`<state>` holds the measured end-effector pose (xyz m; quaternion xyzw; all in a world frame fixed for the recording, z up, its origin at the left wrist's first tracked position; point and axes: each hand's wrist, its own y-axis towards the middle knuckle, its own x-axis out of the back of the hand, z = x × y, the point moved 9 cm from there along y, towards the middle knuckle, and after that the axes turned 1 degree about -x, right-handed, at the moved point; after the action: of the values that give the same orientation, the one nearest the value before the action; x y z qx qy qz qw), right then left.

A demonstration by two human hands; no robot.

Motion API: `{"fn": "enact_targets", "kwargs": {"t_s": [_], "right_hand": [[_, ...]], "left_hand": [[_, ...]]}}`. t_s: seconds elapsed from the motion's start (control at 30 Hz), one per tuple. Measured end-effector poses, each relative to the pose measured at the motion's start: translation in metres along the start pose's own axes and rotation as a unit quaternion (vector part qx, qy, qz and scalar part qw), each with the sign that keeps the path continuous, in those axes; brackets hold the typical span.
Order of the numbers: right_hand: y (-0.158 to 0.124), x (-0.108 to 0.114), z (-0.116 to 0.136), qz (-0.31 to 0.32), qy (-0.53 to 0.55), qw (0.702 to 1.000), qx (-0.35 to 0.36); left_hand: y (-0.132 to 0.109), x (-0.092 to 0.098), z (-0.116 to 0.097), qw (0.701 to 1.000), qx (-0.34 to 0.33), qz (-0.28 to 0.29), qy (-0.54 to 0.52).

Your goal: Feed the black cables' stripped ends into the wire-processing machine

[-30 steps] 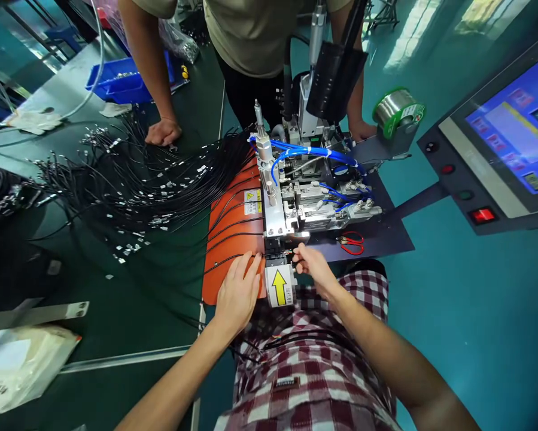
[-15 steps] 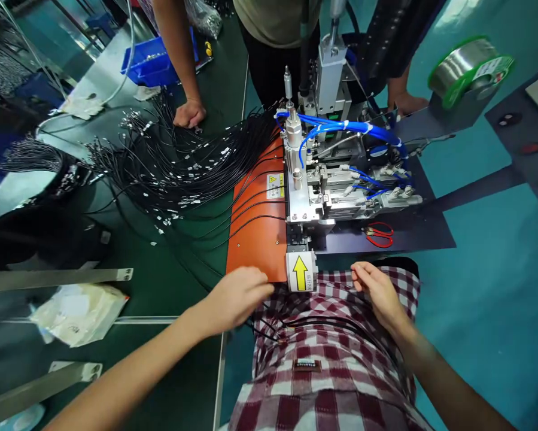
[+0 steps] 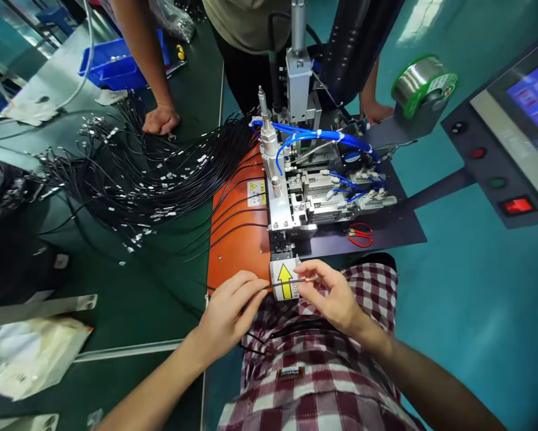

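My left hand and my right hand both pinch one thin black cable, stretched between them in front of the white block with a yellow arrow. The block sits at the near end of a small metal machine with blue air hoses. An orange mat lies left of the machine, with a few black cables running across it into the machine's side. A large heap of black cables with metal ends spreads over the green table.
Another person leans on the table at the far side, one hand by the cables. Red snips lie right of the machine. A solder reel, a control panel with a screen, a blue bin and a plastic bag surround the work.
My hands had drawn back apart toward my lap. Now they have come together in front of the arrow block, holding a cable between them. The view has shifted slightly.
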<state>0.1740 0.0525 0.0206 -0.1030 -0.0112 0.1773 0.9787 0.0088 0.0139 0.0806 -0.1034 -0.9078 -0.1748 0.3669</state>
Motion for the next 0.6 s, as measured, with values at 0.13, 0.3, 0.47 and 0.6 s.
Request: {"fn": "enact_targets", "kwargs": {"t_s": [0.13, 0.3, 0.47, 0.6], "right_hand": [[0.007, -0.001, -0.013, -0.017, 0.040, 0.998, -0.043], [0.014, -0.011, -0.024, 0.022, 0.079, 0.995, -0.060], [0.016, 0.007, -0.026, 0.009, 0.140, 0.988, -0.070], [0.014, 0.020, -0.028, -0.015, 0.120, 0.990, -0.077]], "left_hand": [[-0.002, -0.026, 0.012, 0.996, 0.064, 0.035, -0.046], [0.013, -0.051, 0.014, 0.971, 0.151, 0.127, -0.137], [0.030, -0.060, 0.024, 0.942, 0.221, 0.108, -0.230], [0.030, -0.058, 0.034, 0.920, 0.261, 0.053, -0.286]]}}
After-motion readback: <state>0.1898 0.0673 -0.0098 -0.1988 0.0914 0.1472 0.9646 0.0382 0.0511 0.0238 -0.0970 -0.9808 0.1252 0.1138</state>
